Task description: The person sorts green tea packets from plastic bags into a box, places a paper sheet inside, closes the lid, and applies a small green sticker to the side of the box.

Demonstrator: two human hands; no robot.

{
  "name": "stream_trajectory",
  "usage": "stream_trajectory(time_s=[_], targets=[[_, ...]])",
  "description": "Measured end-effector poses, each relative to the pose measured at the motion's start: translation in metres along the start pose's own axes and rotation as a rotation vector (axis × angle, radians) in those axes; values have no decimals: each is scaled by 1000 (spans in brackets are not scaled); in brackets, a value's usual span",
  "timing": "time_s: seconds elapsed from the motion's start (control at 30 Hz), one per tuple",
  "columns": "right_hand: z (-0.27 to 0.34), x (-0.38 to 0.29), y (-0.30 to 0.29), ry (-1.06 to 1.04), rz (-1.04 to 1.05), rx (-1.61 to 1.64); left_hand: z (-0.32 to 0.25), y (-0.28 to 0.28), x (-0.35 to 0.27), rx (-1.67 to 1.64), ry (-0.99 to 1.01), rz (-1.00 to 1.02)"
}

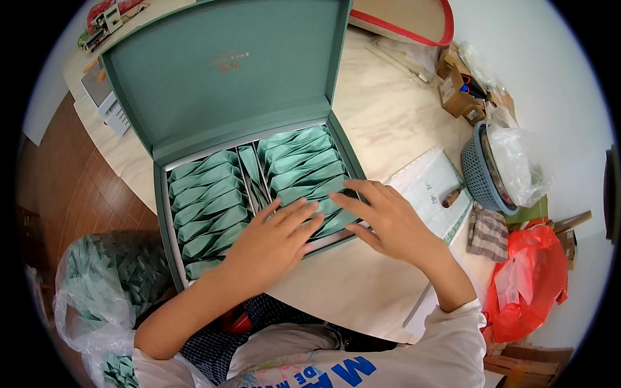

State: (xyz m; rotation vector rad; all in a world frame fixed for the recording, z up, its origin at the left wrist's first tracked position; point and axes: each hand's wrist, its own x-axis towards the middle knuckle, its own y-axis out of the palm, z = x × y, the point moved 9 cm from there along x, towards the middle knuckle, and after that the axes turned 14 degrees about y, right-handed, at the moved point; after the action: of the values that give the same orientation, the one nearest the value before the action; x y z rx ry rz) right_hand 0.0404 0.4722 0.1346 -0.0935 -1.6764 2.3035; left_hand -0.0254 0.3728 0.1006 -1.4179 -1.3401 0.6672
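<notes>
A large green gift box (157, 194) stands open on the table, its lid (218, 72) tilted up at the back. Rows of folded green packets (208, 203) fill its left and right compartments, and a narrow middle compartment holds more green packets (250, 167). My left hand (271, 237) is over the near middle part of the box, fingers apart, holding nothing. Over the near right packets is my right hand (381, 213), its fingers spread and bent, with nothing seen between them. Whether the fingertips touch the packets is hard to tell. The hands are apart.
Right of the box lie a notebook (422, 184), a wooden-handled tool (453, 196) and a checked cloth (487, 233). Beyond are a blue plastic basket (473, 167), a red plastic bag (531, 276) and cardboard boxes (456, 92). A clear bag of green packets (92, 281) stands below left.
</notes>
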Motion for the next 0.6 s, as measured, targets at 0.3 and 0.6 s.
stream_trajectory(time_s=[0.3,0.6], targets=[[-14,-40,-4,69,-125,-20,-12,16,-15,-35,2,105],[-88,-135,-43,615,-544,78,-3,2,28,130,60,-74]])
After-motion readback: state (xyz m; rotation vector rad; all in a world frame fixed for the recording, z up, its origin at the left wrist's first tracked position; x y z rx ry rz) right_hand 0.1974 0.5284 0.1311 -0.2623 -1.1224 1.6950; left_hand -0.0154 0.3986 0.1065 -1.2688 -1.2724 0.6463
